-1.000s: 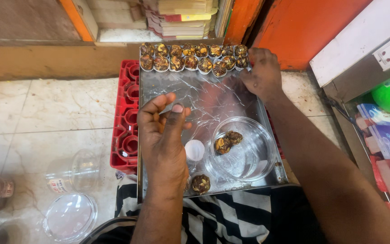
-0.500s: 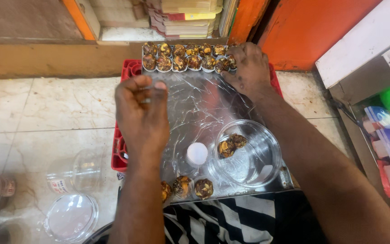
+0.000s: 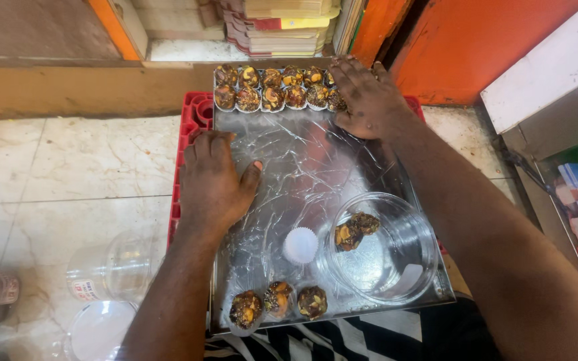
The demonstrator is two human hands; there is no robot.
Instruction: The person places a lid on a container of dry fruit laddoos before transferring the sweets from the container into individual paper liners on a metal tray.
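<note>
Lining up nutty sweets in paper cups on a foil-wrapped tray (image 3: 302, 167), roughly halfway there by the look of it.
Two rows of sweets (image 3: 272, 87) sit at the top edge, three more (image 3: 279, 301) at the bottom, two (image 3: 356, 230) wait in the clear bowl (image 3: 403, 267) beside one empty paper cup (image 3: 300, 245). Left hand (image 3: 212, 180) lies flat and open mid-left, holding nothing; right hand (image 3: 366, 97) spreads open over the top rows' right end.

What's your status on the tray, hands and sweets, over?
Left hand flat on the tray's left edge, empty. Right hand resting on the far rows of sweets. Clear bowl holds two; empty paper cup beside it; three sweets near edge.
</note>
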